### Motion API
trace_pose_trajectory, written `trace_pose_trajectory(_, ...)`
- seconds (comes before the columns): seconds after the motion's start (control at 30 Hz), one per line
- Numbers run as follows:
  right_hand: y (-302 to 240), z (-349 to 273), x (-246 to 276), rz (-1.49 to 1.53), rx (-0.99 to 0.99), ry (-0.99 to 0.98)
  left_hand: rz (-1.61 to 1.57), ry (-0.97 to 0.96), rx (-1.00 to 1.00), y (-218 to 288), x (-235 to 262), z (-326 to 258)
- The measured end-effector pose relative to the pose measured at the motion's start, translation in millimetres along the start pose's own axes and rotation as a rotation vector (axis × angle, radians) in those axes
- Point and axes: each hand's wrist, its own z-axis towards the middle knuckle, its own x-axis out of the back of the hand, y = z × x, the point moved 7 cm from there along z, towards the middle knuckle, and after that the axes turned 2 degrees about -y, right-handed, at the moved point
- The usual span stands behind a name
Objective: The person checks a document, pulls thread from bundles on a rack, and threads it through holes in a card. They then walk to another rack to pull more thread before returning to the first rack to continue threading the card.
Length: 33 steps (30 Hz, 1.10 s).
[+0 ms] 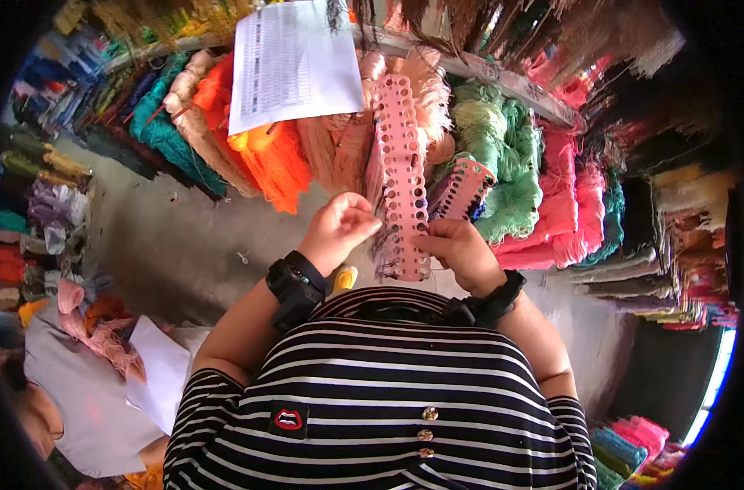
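Observation:
A long pink card with rows of punched holes [398, 167] stands upright in front of me, thin threads hanging from its lower holes. My right hand [462, 249] grips its lower right edge. My left hand [339, 224] is curled at the card's left edge, fingers pinched on a thread there. A second, shorter pink punched card [463, 186] with dark threads shows just behind, to the right. Both wrists wear black bands.
Hanks of yarn hang on a rail ahead: teal [164, 131], orange [274, 159], green [503, 163], pink [572, 208]. A printed paper sheet [294, 61] hangs above them. Grey cloth and white paper [155, 367] lie on the floor at the left, with more yarn piles [45, 204].

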Motion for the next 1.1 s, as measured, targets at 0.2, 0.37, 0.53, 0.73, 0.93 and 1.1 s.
trace_pose_trajectory(0.2, 11, 6, 2, 0.088, -0.199, -0.060, -0.002, 0.181, -0.164, 9, 22, 4)
trace_pose_trajectory(0.37, 2, 12, -4, 0.074, -0.219, -0.187, -0.038, 0.069, -0.222, 6, 6, 22)
trace_pose_trajectory(0.53, 12, 21, 5, 0.075, -0.238, -0.171, 0.033, -0.027, -0.264, 15, -3, 29)
trace_pose_trajectory(0.73, 3, 24, 6, 0.116, -0.254, -0.177, 0.128, -0.079, -0.351, 23, 2, 45)
trace_pose_trajectory(0.93, -3, 30, 12, 0.116, -0.232, -0.148, 0.240, -0.082, -0.372, 26, 6, 57)
trace_pose_trajectory(1.1, 5, 36, 17, 0.145, -0.225, -0.202, 0.311, -0.073, -0.371, 35, 18, 59)
